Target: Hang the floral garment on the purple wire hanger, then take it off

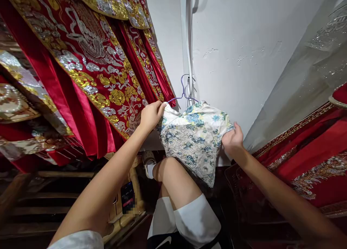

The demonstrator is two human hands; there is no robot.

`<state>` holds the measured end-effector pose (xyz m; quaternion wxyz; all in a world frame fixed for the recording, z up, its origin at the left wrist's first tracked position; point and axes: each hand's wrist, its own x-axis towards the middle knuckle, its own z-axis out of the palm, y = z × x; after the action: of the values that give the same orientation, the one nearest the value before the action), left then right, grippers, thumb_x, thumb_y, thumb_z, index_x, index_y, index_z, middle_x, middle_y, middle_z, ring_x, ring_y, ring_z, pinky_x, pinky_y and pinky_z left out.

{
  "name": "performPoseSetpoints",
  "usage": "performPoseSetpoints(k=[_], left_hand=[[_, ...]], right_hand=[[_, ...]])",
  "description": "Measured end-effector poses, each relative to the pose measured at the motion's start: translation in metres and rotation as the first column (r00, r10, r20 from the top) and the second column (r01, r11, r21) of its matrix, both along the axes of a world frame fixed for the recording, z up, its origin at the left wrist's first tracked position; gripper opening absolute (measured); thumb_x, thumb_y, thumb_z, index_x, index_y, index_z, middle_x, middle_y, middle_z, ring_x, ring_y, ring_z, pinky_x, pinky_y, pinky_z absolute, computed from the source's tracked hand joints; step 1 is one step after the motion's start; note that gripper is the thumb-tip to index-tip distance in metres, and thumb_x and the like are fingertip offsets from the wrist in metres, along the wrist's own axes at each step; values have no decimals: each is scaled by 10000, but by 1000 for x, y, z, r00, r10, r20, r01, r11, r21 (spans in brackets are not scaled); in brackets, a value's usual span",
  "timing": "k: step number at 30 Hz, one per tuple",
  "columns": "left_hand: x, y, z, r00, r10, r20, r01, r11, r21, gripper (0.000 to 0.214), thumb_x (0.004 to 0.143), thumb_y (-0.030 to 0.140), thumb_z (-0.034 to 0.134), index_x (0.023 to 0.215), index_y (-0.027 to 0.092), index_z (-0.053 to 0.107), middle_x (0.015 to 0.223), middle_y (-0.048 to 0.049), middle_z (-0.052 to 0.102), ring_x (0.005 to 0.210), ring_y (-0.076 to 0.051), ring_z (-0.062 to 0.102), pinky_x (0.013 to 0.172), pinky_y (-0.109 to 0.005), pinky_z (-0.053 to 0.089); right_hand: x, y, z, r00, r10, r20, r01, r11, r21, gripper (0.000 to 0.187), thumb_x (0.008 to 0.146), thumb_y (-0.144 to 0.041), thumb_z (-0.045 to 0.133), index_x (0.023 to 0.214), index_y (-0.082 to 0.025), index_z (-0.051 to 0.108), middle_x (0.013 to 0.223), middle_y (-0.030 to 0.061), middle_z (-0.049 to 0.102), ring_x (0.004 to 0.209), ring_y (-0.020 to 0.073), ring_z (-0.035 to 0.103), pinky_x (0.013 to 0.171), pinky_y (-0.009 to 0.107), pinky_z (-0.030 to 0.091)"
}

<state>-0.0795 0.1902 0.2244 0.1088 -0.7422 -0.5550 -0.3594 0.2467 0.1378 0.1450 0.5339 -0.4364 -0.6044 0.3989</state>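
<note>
In front of my knees a white short-sleeved shirt (pixel 191 136) with blue and yellow floral print is spread out on a thin purple hanger (pixel 183 91). The hanger's hook points up toward the wall. My left hand (pixel 152 115) pinches the shirt at its left shoulder, close to the hanger's arm. The cuff of the opposite sleeve is held between the thumb and fingers of my right hand (pixel 233 138). The lower hem hangs down beside my knee.
Red sequined embroidered cloths (pixel 108 68) hang at the left, and more red fabric (pixel 314 155) lies at the right. A phone (pixel 128 197) showing a timer rests on a bamboo seat (pixel 116 220). White pipes (pixel 187 35) run down the wall (pixel 233 35).
</note>
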Motion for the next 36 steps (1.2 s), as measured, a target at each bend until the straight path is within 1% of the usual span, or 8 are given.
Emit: performPoseSetpoints(k=[6,19,21,24,25,29,32,36], left_hand=[[8,2,-3,993,113,-35,-112,993,24,324,1015,473,437,1018,214,631,834,-119,714,746,-302,657,657,-334,398],[16,10,-8,959,8,284,-24,998,51,163,960,337,494,864,220,553,712,-40,589,663,-216,549,644,-321,363],[17,6,-16,923,-43,383,27,998,48,55,893,220,488,857,223,530,728,-24,582,684,-200,544,660,-317,390],[27,-6,-30,803,-126,582,95,992,84,95,852,173,423,798,228,479,749,-22,561,716,-187,541,679,-312,437],[33,-12,-33,741,-156,653,118,988,103,101,848,172,405,788,230,462,748,-24,548,714,-186,539,677,-314,449],[64,-38,-31,483,-263,835,344,934,94,44,797,206,408,798,243,384,685,-12,463,663,-192,540,672,-342,487],[88,-57,-19,391,-320,863,599,800,25,93,786,269,448,793,241,359,675,-21,463,704,-209,587,738,-392,532],[103,-73,-11,218,-365,905,799,599,49,173,747,313,573,837,234,447,789,-43,593,803,-219,661,837,-427,569]], right_hand=[[16,12,37,972,-72,-225,80,996,28,676,914,-626,364,1369,-181,590,1154,148,746,1125,358,688,908,493,571],[-2,-25,89,989,151,-3,-148,972,182,738,951,-705,297,1414,-220,604,1197,134,714,1104,329,684,954,505,556],[-14,-50,90,875,474,97,-482,869,107,689,902,-742,466,1292,-222,697,1118,116,741,988,299,720,864,446,594],[-24,-76,87,423,830,363,-865,489,-110,464,859,-594,706,1149,-237,771,1066,74,768,962,262,735,871,393,597],[-25,-78,85,382,807,451,-868,481,-125,384,879,-524,717,1149,-256,773,1098,65,765,1008,260,729,912,400,587],[-34,-56,67,739,163,653,-443,849,289,636,877,-351,716,1487,-351,535,1513,84,538,1402,350,499,1126,566,455],[-44,-35,45,681,-140,718,-359,791,495,1048,811,-315,743,1665,-344,135,1670,102,289,1532,412,272,1224,665,264],[-45,-27,23,640,-291,711,-309,749,585,1069,801,-307,677,1677,-295,64,1387,142,539,1267,412,511,1076,618,420]])
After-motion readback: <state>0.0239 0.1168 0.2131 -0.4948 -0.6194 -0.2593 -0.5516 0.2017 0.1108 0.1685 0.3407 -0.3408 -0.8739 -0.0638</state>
